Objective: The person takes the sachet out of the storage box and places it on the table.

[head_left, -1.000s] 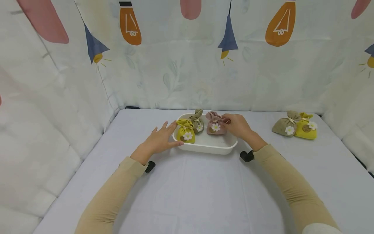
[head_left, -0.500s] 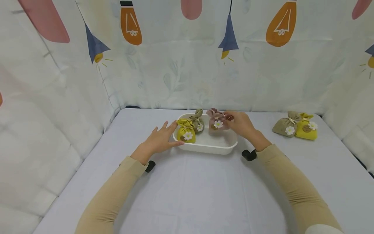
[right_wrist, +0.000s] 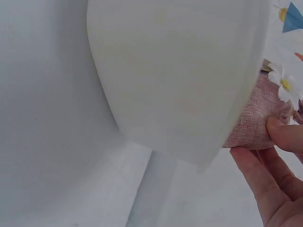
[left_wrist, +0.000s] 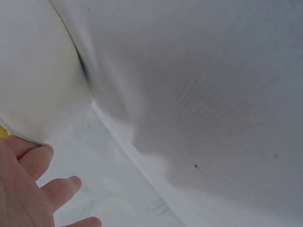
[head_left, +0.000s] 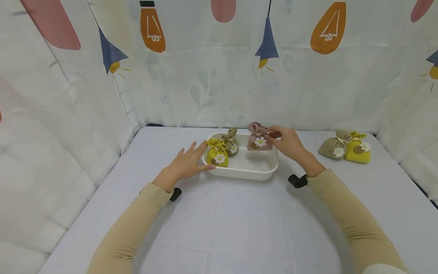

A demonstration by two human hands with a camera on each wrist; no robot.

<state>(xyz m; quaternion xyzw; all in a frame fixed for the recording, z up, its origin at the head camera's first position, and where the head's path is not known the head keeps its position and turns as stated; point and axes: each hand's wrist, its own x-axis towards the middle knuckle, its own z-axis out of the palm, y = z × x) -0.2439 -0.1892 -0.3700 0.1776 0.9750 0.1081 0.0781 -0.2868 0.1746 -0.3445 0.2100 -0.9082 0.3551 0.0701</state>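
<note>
My right hand (head_left: 288, 142) pinches a pink drawstring pouch (head_left: 259, 141) with a white flower, at the right end of the white tray (head_left: 244, 173). In the right wrist view the thumb and fingers grip the pouch (right_wrist: 255, 116) behind the tray wall (right_wrist: 175, 71). My left hand (head_left: 184, 163) rests at the tray's left end with fingers spread, beside a yellow pouch (head_left: 218, 154). Just behind that yellow pouch a grey-brown pouch (head_left: 231, 142) stands in the tray. The left wrist view has fingers (left_wrist: 35, 163) at the tray's rim (left_wrist: 28, 137).
Toward the table's right rear, another grey-brown pouch (head_left: 333, 146) and a second yellow pouch (head_left: 357, 150) lean together. A white cloth covers the table (head_left: 246, 224). Printed fabric walls (head_left: 219, 87) enclose its back and sides.
My right hand has raised the pink pouch and carried it right, from the tray's middle toward its right end. The left hand stays in place.
</note>
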